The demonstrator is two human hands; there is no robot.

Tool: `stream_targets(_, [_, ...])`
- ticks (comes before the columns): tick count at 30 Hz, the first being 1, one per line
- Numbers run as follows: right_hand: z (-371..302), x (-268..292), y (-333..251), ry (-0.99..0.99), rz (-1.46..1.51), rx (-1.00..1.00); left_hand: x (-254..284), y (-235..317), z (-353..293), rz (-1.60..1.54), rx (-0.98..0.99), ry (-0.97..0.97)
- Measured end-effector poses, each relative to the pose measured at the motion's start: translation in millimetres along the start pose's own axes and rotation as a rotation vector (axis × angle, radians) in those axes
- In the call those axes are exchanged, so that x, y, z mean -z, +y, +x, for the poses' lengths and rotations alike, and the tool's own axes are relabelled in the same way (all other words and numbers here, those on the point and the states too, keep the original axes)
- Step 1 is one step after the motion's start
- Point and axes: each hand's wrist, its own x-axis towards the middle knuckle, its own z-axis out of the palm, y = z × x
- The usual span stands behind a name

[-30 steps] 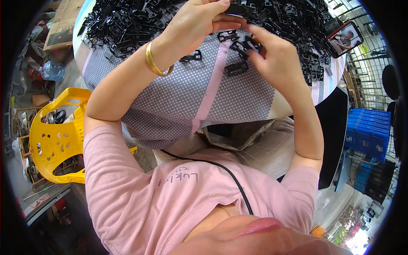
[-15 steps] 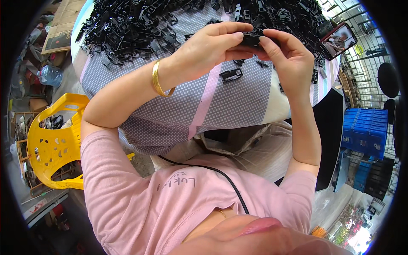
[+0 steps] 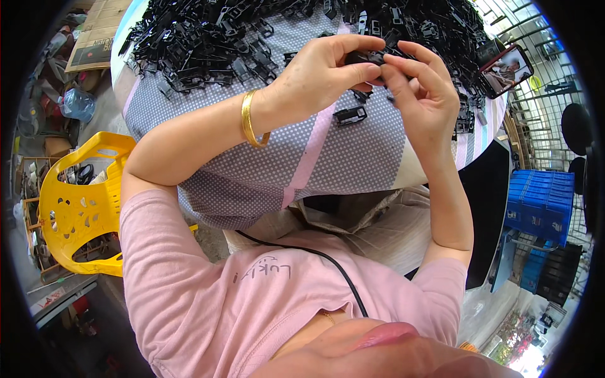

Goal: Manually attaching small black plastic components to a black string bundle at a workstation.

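A small black plastic part [image 3: 365, 58] is pinched in my left hand [image 3: 318, 74], over the far side of the table. The fingertips of my right hand [image 3: 423, 88] close on the part's right end, beside the left fingertips. Much of the part is hidden by my fingers. Just below my hands a single black plastic piece with a rectangular opening [image 3: 350, 115] lies on the cloth. Beyond them spreads a heap of similar black plastic pieces [image 3: 195, 44]. A gold bracelet circles my left wrist.
A grey dotted cloth with pink stripes [image 3: 252, 176] covers the round table. At its right edge a phone [image 3: 507, 70] leans with a lit screen. A yellow plastic chair [image 3: 82, 211] stands to the left, blue crates [image 3: 539, 205] to the right. A black cable crosses my shirt.
My fingers have drawn closer together around the black part, and the right fingers have shifted their grip on it. The view has shifted slightly.
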Motion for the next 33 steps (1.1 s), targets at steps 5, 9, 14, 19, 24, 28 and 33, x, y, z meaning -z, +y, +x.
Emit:
stream_targets(5, [2.7,20.4,-3.7,-0.289,0.305,-0.418,2.6,3.4,0.1,0.059,-0.074,-0.052])
stream_targets(9, [4.1,33.0,3.4,-0.361,0.334,-0.434,3.6,5.6,-0.4,0.040,-0.115,-0.142])
stream_targets(14, [-3.2,35.4,6.5,-0.322,0.277,-0.390,9.3,8.0,7.5,0.163,-0.127,-0.273])
stream_targets(19, [7.7,84.7,-23.0,-0.531,0.177,-0.421,30.2,2.9,42.9,0.327,-0.295,0.006])
stream_targets(24, [1.8,84.2,-33.2,-1.207,-0.032,-0.059,100.8,-7.1,86.8,1.317,-0.661,-0.032])
stream_targets(28, [-5.6,69.1,-26.8,-1.152,-0.192,-0.013,90.6,4.1,96.6,1.526,-0.539,-0.254])
stream_targets(33, [-21.2,19.0,-15.4,-0.630,-0.199,0.185,89.2,-18.4,107.3,1.722,-0.618,-0.223])
